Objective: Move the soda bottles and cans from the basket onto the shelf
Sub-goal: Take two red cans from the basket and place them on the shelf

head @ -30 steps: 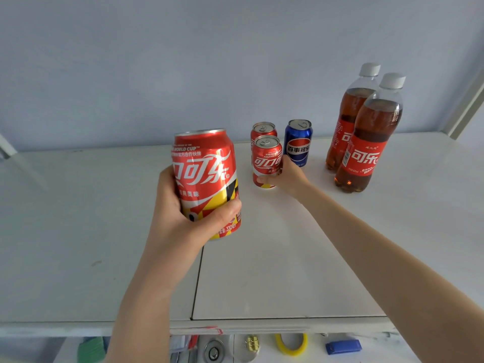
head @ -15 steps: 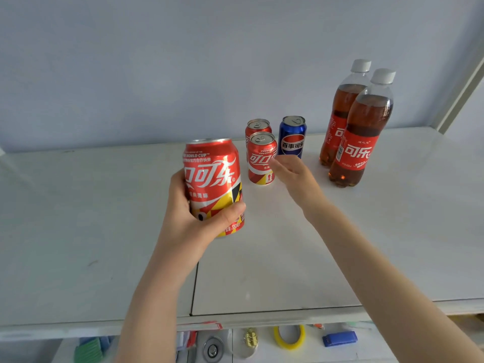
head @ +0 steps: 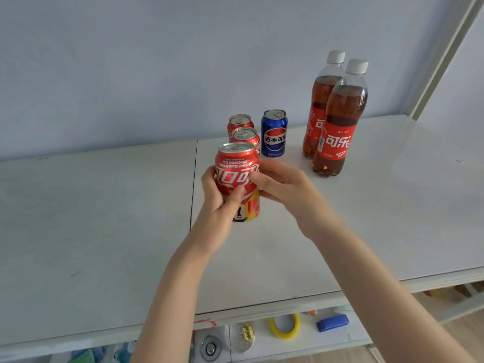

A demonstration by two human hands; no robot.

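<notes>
My left hand [head: 222,203] grips a red cola can [head: 237,169] upright, just above or on the white shelf [head: 104,218]; I cannot tell which. My right hand [head: 282,184] holds the same can from its right side, thumb on the front. Directly behind it stand two more red cola cans [head: 245,136] in a row, and a blue Pepsi can [head: 274,133] to their right. Two cola bottles [head: 337,119] with white caps stand further right near the wall. The basket is out of view.
A lower shelf below the front edge holds a yellow ring [head: 285,326], a blue object [head: 332,322], a brass piece [head: 247,334] and a round metal part [head: 209,348]. A white upright post [head: 442,58] rises at the right.
My left hand carried the can right and forward, to just in front of the red cans. My right hand left the placed can and came back to hold this one.
</notes>
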